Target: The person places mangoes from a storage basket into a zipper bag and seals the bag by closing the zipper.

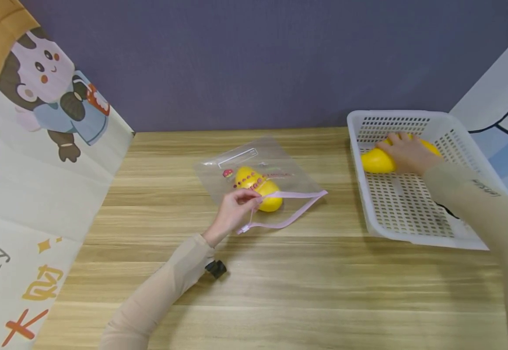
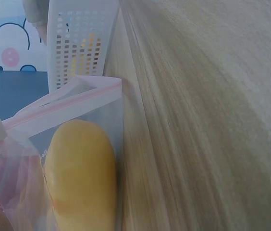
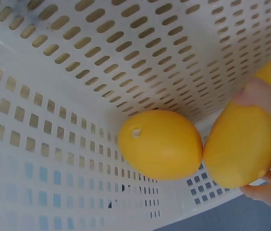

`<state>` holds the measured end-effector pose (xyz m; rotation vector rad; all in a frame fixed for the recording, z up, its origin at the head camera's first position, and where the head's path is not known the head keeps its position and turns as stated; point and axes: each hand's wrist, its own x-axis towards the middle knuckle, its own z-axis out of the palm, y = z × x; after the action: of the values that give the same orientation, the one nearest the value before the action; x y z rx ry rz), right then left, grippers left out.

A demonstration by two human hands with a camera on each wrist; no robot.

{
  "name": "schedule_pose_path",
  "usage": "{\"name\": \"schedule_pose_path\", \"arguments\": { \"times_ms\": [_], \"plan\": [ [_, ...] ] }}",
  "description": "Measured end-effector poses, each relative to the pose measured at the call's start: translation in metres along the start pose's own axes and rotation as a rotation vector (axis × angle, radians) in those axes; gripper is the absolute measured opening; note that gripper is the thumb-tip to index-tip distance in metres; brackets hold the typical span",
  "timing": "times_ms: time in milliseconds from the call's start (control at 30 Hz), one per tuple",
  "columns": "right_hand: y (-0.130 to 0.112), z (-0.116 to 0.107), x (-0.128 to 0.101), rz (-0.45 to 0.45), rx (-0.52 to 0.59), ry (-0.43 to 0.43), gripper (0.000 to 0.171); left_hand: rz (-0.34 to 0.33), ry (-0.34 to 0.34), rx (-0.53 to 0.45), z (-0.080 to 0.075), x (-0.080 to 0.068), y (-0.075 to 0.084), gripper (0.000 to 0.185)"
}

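Item: smooth yellow lemon-shaped plastic fruit (image 3: 243, 144), held in the right hand (image 1: 407, 153), whose fingers curled round it from above. It sat inside the white perforated plastic basket (image 1: 411, 214), at the end of the basket farthest from the person, its long axis running roughly crosswise to the forearm. In the right wrist view a second yellow plastic lemon (image 3: 160, 144) lay loose on the basket floor, touching the held one on its far side from the palm.

Related item: clear zip-top plastic bag with pink closure strip (image 1: 258, 170), lying flat on the wooden table (image 1: 324, 291), well to the left of the right hand and directly under the left hand (image 1: 232, 211). The left hand pinched the pink strip at the bag's mouth, lifting it so the mouth gaped towards the basket side. One yellow plastic lemon in the bag (image 1: 258, 187) lay just beyond the left fingertips, its long axis slanting from the bag's sealed end towards its mouth.

Relation: the grasped fruit lay right of and slightly beyond the bag mouth; the right hand alone was near it, the left well apart. The opening faced that way, judged a straight leftward carry.
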<state>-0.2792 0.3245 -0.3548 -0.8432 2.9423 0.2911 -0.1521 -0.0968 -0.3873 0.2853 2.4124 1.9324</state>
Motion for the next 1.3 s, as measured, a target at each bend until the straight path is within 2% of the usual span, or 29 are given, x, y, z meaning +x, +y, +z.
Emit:
{"name": "schedule_pose_path", "arguments": {
  "times_ms": [167, 367, 567, 833, 1000, 1300],
  "plan": [
    [-0.001, -0.008, -0.004, 0.028, 0.034, -0.011, 0.076, -0.010, 0.004, 0.008, 0.000, 0.001, 0.001, 0.014],
    [-0.001, -0.014, -0.004, 0.118, 0.089, -0.100, 0.080, 0.010, 0.004, 0.009, 0.000, 0.001, 0.000, 0.014],
    [-0.001, -0.019, -0.008, 0.151, 0.125, -0.125, 0.086, 0.012, 0.005, 0.010, -0.001, 0.000, -0.001, 0.015],
    [-0.005, -0.027, -0.018, 0.097, 0.113, 0.000, 0.084, -0.004, 0.008, -0.001, 0.000, 0.000, 0.000, 0.016],
    [-0.009, -0.031, -0.024, 0.055, 0.156, 0.085, 0.082, -0.021, 0.010, 0.004, 0.000, 0.001, 0.001, 0.016],
    [-0.014, -0.039, -0.032, 0.026, 0.216, 0.155, 0.079, -0.027, 0.013, 0.013, -0.001, 0.001, 0.001, 0.015]
  ]
}}
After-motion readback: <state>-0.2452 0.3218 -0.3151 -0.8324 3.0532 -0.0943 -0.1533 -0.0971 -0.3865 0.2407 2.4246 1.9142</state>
